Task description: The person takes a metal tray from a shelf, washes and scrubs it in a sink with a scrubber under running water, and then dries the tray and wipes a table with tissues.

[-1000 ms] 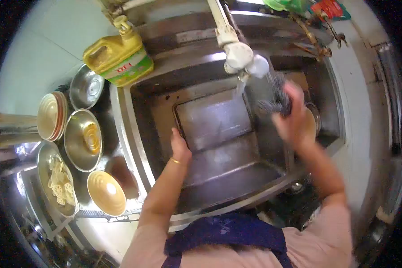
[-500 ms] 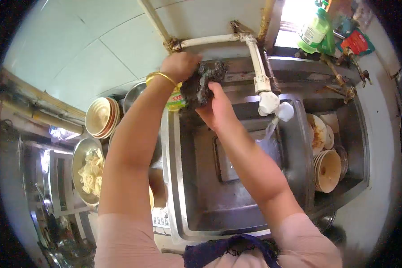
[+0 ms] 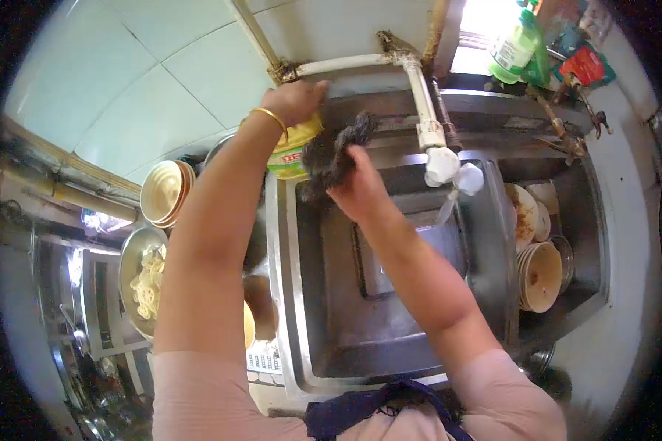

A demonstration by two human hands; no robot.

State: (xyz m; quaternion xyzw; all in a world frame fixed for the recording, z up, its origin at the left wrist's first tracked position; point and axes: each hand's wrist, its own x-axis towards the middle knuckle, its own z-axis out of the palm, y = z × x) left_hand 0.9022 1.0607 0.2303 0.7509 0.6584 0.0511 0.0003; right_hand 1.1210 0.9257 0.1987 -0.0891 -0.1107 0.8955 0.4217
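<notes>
My right hand (image 3: 359, 185) is closed around a dark, shaggy clump of scouring wool (image 3: 342, 151), held above the sink's back left corner. Up and to the left, my left hand (image 3: 296, 101), with a gold bangle at the wrist, is over the top of a yellow and green plastic container (image 3: 290, 160). One fingertip points right; the other fingers are hidden or too unclear to read. The container is beside the left rim of the steel sink (image 3: 278, 294). A thin stream of water (image 3: 447, 209) runs from the white tap (image 3: 443, 167) into the basin.
Stacked bowls (image 3: 541, 275) and a stained plate (image 3: 524, 214) sit in the right basin. To the left are more stacked bowls (image 3: 163, 192) and a metal bowl (image 3: 129, 261) of sliced pale food. A green bottle (image 3: 509, 55) stands at back right; a white pipe (image 3: 346, 66) crosses the back.
My left hand has drawn a little left, away from the scouring wool, and more of the yellow container shows. My right hand still holds the wool, nearly in the same place.
</notes>
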